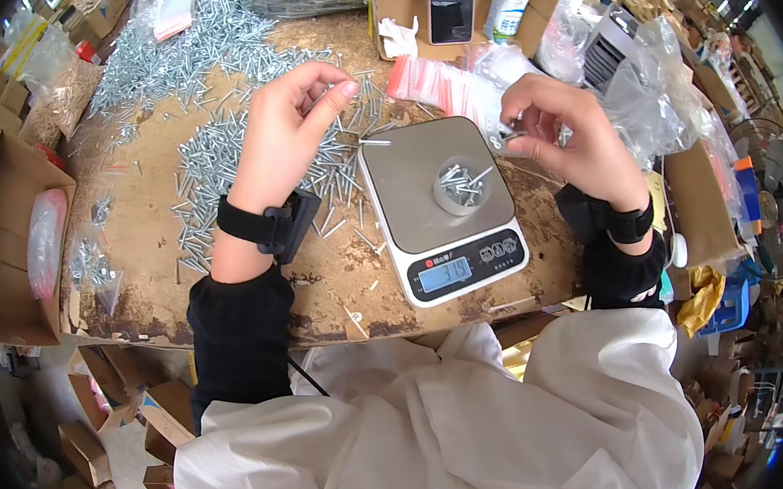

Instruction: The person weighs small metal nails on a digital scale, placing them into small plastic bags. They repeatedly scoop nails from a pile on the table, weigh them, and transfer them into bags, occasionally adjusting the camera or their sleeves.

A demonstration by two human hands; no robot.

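My left hand (290, 122) hovers over a spread of silver screws (214, 158) on the worn table, fingers pinched together on a few screws. My right hand (565, 133) is right of a digital kitchen scale (440, 207) and holds a small clear plastic bag with a few screws at its fingertips. A small round cup (460, 188) with several screws stands on the scale's steel platform. The scale's display is lit. Both wrists wear black bands.
A big heap of screws (202, 36) lies at the back left. Red-striped clear bags (451, 83) lie behind the scale. An open cardboard box (472, 1) holds a phone and a carton. Cardboard boxes (10, 243) stand left; plastic bags pile right.
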